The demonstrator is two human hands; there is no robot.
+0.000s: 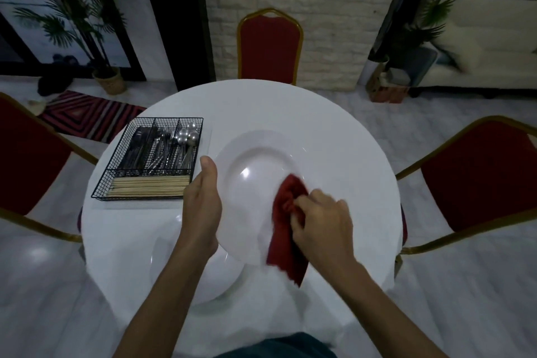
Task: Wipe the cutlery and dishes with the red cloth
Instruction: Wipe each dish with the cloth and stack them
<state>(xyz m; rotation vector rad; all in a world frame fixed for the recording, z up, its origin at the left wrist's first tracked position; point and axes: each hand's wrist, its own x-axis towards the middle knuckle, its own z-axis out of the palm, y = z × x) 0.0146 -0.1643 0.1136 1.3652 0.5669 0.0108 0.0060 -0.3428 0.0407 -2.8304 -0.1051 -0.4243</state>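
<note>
Two plates (pixel 252 160), one red cloth (pixel 287 229) (right hand (pixel 322 221))

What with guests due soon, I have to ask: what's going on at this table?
A person is wiping dishes. The left hand grips a white plate by its rim, held above the round table, while the right hand rubs the bunched red cloth on the plate's right side. Another plate lies on the table below it. The cutlery sits in the wire basket at the left, with no hand on it.

plate (pixel 255 166): white | cloth (pixel 286 229): red | table (pixel 334 131): white | chair (pixel 268 46): red, gold frame | rug (pixel 87 115): striped
</note>
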